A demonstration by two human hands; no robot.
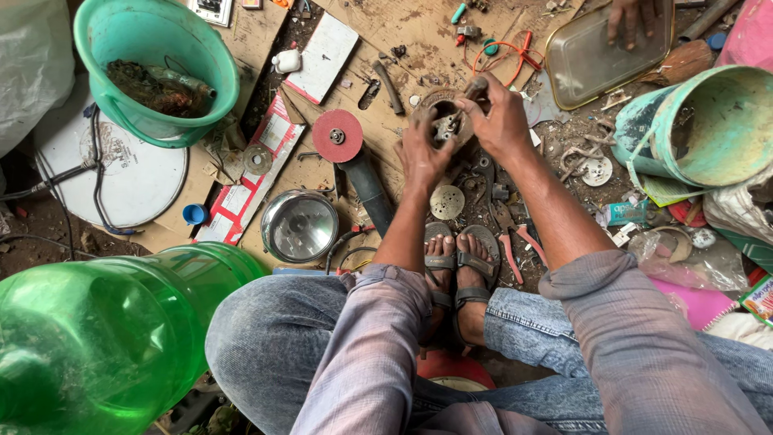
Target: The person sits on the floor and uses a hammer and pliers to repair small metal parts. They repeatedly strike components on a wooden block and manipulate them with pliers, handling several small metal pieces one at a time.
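A round, rusty metal part (443,121) is gripped from below by the left hand (423,153), fingers curled around its rim; the right hand (499,121) is clenched on a small dark-handled tool (471,93), whose tip is pressed into the part's middle; the part is held up between the two hands, above the sandalled feet (459,274). The part's inner pieces are seen in place, so the work is judged to be under way, not finished; how much is loosened cannot be told. Just below the hands a perforated metal disc (447,201) is laid; left of the left hand an angle grinder with a red disc (338,135) is found; beyond the right hand a metal tray (596,68) is touched by another person's hand (632,16).
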